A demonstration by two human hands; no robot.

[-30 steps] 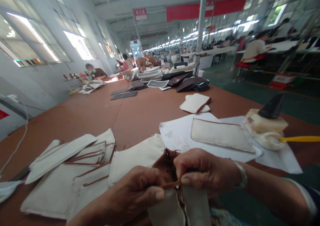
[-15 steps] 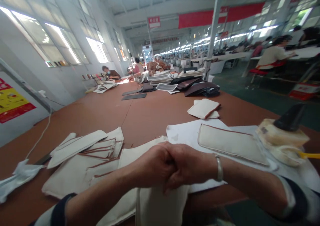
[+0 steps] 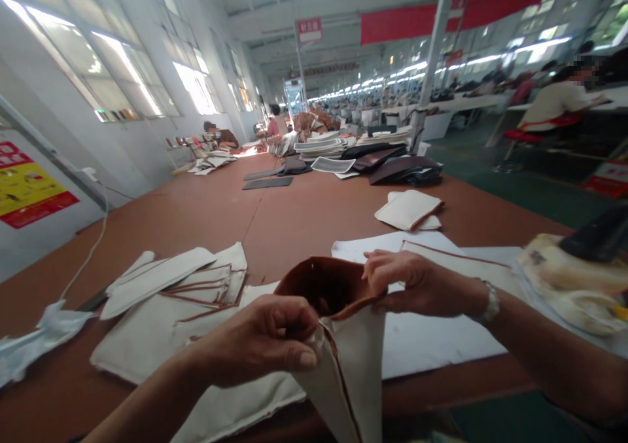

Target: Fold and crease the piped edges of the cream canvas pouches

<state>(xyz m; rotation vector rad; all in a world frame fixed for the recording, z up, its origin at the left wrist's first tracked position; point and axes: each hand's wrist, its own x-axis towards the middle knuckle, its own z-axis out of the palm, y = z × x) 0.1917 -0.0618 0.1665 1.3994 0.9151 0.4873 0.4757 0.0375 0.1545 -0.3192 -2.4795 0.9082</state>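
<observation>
A cream fabric pouch (image 3: 360,358) with a brown lining hangs at the table's front edge, its mouth spread wide. My left hand (image 3: 272,338) pinches the near left rim beside a brown-edged seam. On the right of the mouth, my right hand (image 3: 422,279) grips the rim between thumb and fingers. The dark inside of the pouch faces up toward me. Left of my left hand lies a pile of cream sewn pieces (image 3: 142,338) with brown edges. Behind my right hand, a flat cream piece (image 3: 456,260) rests on white paper (image 3: 417,345).
A stained cream container (image 3: 549,260) with a black object (image 3: 598,233) on it stands at the right. Two cream pieces (image 3: 409,209) lie farther back. Stacked dark and light panels (image 3: 392,161) sit at the far end of the brown table (image 3: 210,214). Co-workers sit beyond.
My hands were together over the pouch; now they are apart, holding its mouth open with the brown lining showing. The view has shifted slightly.
</observation>
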